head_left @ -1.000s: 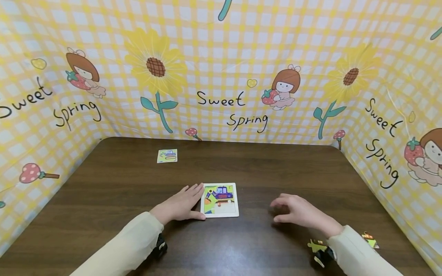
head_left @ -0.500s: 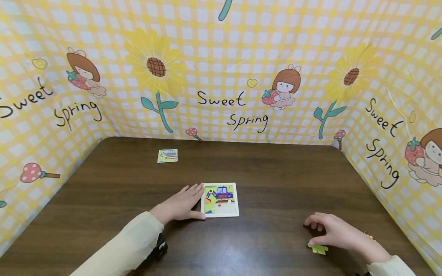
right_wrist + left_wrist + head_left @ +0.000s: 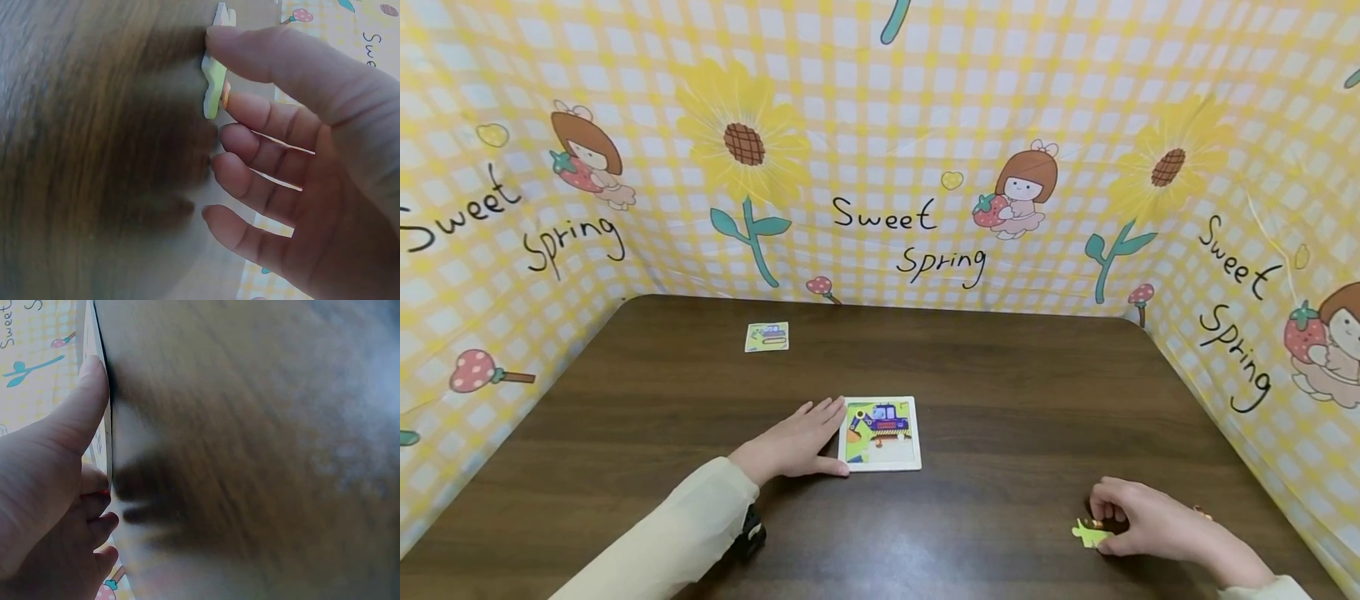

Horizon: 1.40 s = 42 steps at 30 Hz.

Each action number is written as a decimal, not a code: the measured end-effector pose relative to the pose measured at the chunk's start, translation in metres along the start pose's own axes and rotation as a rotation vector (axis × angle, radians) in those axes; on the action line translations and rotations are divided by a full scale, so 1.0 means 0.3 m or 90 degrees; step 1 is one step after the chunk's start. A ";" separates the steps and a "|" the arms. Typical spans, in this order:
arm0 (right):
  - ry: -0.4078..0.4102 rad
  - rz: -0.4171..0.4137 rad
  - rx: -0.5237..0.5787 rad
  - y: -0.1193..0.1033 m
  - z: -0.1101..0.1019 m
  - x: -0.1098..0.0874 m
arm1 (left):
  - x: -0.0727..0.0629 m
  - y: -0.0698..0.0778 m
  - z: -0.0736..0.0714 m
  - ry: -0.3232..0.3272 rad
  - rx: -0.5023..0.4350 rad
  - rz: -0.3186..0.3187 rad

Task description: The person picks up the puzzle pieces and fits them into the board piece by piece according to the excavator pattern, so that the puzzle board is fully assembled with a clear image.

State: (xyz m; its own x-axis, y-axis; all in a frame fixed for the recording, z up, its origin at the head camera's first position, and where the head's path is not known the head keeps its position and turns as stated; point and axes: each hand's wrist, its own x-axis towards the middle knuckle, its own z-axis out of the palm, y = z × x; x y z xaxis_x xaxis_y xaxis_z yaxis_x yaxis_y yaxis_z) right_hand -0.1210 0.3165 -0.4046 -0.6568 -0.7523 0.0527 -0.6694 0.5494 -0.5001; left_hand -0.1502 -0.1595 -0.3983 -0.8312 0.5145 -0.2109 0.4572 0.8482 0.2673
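Note:
A square puzzle tray (image 3: 917,442) with a white rim sits mid-table, a purple digger picture in it and a pale bare patch at its lower right. My left hand (image 3: 793,442) lies along the tray's left side with straight fingers, its thumb at the near left corner. Over at the right, my right hand (image 3: 1161,523) pinches a yellow-green puzzle piece (image 3: 1088,534) between thumb and index finger, low over the table. From the right wrist view the piece (image 3: 213,100) appears edge-on, with the other fingers curled loosely below it.
Behind the right wrist a small orange bit of another puzzle piece (image 3: 1202,512) shows, mostly hidden. A picture card (image 3: 767,337) of a digger lies at the back left. Yellow checked cloth (image 3: 880,125) walls the brown table (image 3: 985,367) on three sides.
My right hand has moved right and toward me from near the tray, down to the yellow-green puzzle piece, and now pinches it. The left hand has stayed at the tray.

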 end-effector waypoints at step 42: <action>0.006 -0.080 -0.095 -0.273 0.128 0.659 | -0.002 0.005 -0.005 -0.001 0.006 0.005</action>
State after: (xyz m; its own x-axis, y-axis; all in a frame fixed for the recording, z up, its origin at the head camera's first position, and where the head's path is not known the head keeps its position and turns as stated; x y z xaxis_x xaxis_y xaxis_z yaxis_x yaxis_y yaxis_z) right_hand -0.1828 0.1089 -0.3866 -0.5672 -0.8154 0.1160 -0.7904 0.4994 -0.3548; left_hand -0.1495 -0.1586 -0.3965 -0.8270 0.5213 -0.2105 0.4664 0.8453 0.2607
